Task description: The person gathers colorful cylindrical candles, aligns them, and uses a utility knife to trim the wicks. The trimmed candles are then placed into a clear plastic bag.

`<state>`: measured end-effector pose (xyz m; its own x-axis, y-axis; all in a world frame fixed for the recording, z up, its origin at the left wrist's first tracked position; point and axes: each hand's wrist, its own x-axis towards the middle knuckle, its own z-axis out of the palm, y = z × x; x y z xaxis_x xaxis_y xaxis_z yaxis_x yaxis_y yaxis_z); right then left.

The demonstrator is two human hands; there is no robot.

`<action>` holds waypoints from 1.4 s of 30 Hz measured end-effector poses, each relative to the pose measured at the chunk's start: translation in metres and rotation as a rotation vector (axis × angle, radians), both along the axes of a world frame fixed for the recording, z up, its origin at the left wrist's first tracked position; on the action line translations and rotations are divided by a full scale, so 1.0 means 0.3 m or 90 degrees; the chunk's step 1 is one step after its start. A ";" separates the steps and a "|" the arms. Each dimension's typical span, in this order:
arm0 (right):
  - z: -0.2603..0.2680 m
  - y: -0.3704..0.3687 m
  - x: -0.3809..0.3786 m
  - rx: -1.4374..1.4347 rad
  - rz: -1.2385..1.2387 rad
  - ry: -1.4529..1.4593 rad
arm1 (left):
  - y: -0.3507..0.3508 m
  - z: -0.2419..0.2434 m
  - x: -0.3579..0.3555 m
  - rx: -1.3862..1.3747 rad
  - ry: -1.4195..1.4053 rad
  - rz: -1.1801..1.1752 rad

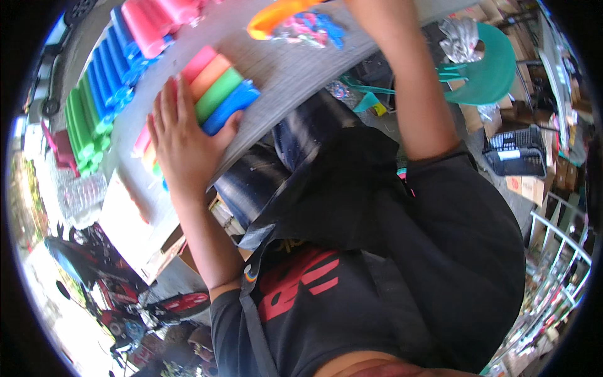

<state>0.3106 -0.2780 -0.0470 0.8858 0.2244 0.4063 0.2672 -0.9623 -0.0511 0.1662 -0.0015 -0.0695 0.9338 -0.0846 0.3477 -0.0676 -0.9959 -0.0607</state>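
My left hand [181, 127] lies across a row of soft-looking rolls [219, 94] in pink, orange, green and blue. Its fingers reach over the pink side while the thumb presses by the blue one, so the hand spans the set and hides its middle. The rolls lie side by side on a grey wood-grain table [292, 70]. My right hand is cut off past the top edge; only the forearm shows. Close to that arm are an orange, blurred object [278, 16] and a small heap of colourful crinkled pieces [315, 30].
Stacked pink rolls [150, 21], blue rolls [106, 61] and green rolls [82, 125] line the table's far left side. A green plastic chair [494, 70] stands right of the table. Beyond are a black crate [516, 151] and cardboard boxes. A motorcycle [118, 292] is at lower left.
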 end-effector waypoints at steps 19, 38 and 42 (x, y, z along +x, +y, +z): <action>-0.386 -0.129 -0.336 0.534 0.293 0.060 | 0.024 -0.022 -0.008 0.120 -0.090 -0.085; -1.092 -0.393 -0.642 0.736 -0.255 0.656 | -0.007 -0.037 0.019 0.205 -0.228 -0.088; -1.102 -0.373 -0.644 0.724 -0.231 0.695 | -0.076 -0.015 0.010 0.219 -0.258 -0.145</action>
<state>0.1174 -0.3898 -0.3775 0.7854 -0.0126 -0.6188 -0.5938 -0.2974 -0.7476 0.1693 -0.0243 -0.0740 0.6766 -0.4394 0.5908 -0.1822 -0.8774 -0.4439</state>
